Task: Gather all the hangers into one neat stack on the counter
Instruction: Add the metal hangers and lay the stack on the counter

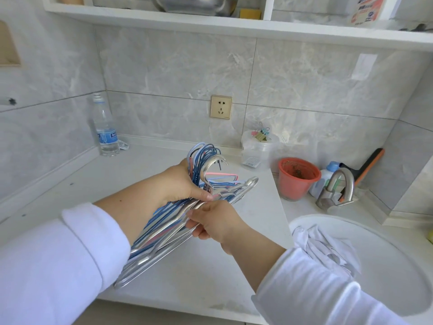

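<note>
Counter (164,266) | hangers (164,231) lower ends hidden behind left sleeve (70,254)

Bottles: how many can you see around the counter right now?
2. A clear water bottle stands at the back left of the counter; a white bottle with blue cap sits behind the faucet. Others may be hidden.

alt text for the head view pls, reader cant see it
Both hands, left hand and right hand, hold a bundle of hangers above a white counter. Behind stand a bottle and a red pot.
</note>
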{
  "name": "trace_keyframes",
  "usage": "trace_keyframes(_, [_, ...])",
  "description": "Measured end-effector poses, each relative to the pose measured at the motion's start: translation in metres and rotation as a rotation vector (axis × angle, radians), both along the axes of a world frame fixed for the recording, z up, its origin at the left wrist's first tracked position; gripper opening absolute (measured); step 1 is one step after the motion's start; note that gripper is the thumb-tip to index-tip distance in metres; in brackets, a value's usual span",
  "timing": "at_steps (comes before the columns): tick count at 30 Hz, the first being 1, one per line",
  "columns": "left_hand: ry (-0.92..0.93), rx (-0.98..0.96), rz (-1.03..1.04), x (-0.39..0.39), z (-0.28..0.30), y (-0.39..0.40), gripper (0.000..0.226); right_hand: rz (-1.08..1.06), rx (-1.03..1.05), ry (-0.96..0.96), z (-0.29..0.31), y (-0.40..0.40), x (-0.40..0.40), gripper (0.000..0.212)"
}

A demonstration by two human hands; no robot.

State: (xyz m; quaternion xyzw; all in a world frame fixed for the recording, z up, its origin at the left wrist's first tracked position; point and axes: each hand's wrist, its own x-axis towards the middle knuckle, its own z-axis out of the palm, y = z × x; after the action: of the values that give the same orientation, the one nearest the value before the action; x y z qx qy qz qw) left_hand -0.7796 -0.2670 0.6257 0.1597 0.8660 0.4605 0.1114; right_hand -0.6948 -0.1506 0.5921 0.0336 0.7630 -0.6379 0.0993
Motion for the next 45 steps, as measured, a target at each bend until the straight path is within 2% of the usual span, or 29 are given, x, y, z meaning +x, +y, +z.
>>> trace_keyframes(3, [0.093, -0.038, 0.088, 0.004, -0.002, 0.002, 0.114, -0.019, -0.012, 0.016, -0.001, -0.005, -0.001, 0.023])
trace_keyframes(5, [0.152, -0.068, 0.144, 0.005, -0.006, 0.002, 0.115, -0.019, -0.013, 0.034, -0.003, -0.01, -0.002, 0.025])
trace_keyframes(8, [0.178, -0.154, 0.245, 0.009, -0.007, 0.001, 0.1, -0.01, 0.017, 0.096, -0.005, -0.018, -0.004, 0.027])
trace_keyframes(12, [0.175, -0.229, 0.282, 0.011, -0.004, -0.001, 0.087, -0.013, 0.098, 0.146, -0.009, -0.026, -0.006, 0.026])
trace_keyframes(16, [0.181, -0.204, 0.286, 0.008, -0.006, -0.006, 0.072, 0.017, 0.255, 0.218, -0.015, -0.028, -0.009, 0.031])
trace_keyframes(18, [0.19, -0.175, 0.273, 0.007, -0.008, -0.008, 0.071, 0.091, 0.344, 0.245, -0.015, -0.023, -0.011, 0.027])
trace_keyframes(20, [0.186, -0.153, 0.263, 0.005, -0.011, -0.009, 0.067, 0.129, 0.568, 0.308, -0.018, -0.014, -0.015, 0.019])
trace_keyframes(22, [0.161, -0.123, 0.243, 0.005, -0.012, -0.009, 0.063, -0.024, 0.826, 0.442, -0.02, 0.002, -0.018, 0.019])
trace_keyframes(24, [0.142, -0.104, 0.206, 0.004, -0.011, -0.012, 0.064, -0.254, 0.884, 0.679, -0.019, 0.02, -0.027, 0.02])
trace_keyframes(25, [0.133, -0.1, 0.184, 0.005, -0.008, -0.013, 0.063, -0.318, 0.899, 0.77, -0.018, 0.03, -0.033, 0.027])
trace_keyframes(26, [0.125, -0.092, 0.162, 0.005, -0.007, -0.015, 0.06, -0.33, 0.95, 0.78, -0.016, 0.037, -0.043, 0.047])
trace_keyframes(28, [0.107, -0.086, 0.087, 0.009, -0.002, -0.017, 0.056, -0.209, 1.085, 0.686, -0.011, 0.047, -0.058, 0.087])
trace_keyframes(29, [0.093, -0.082, 0.05, 0.011, 0.0, -0.017, 0.061, -0.123, 1.145, 0.653, -0.01, 0.049, -0.066, 0.094])
trace_keyframes(31, [0.077, -0.073, 0.008, 0.014, 0.004, -0.018, 0.073, 0.028, 1.19, 0.645, -0.01, 0.048, -0.079, 0.089])
trace_keyframes(33, [0.072, -0.087, 0.001, 0.013, 0.007, -0.019, 0.077, 0.095, 1.141, 0.644, -0.011, 0.046, -0.085, 0.079])
trace_keyframes(38, [0.072, -0.109, 0.024, 0.011, 0.009, -0.019, 0.082, -0.052, 1.081, 0.793, -0.021, 0.038, -0.089, 0.05])
trace_keyframes(42, [0.118, -0.167, 0.128, 0.015, 0.01, -0.014, 0.064, -0.064, 1.075, 0.867, -0.021, 0.041, -0.096, 0.037])
trace_keyframes(44, [0.205, -0.179, 0.187, 0.021, 0.001, -0.013, 0.052, -0.066, 1.081, 0.881, -0.021, 0.041, -0.099, 0.034])
trace_keyframes(45, [0.256, -0.239, 0.242, 0.024, -0.006, -0.016, 0.054, -0.062, 1.09, 0.878, -0.021, 0.041, -0.1, 0.034])
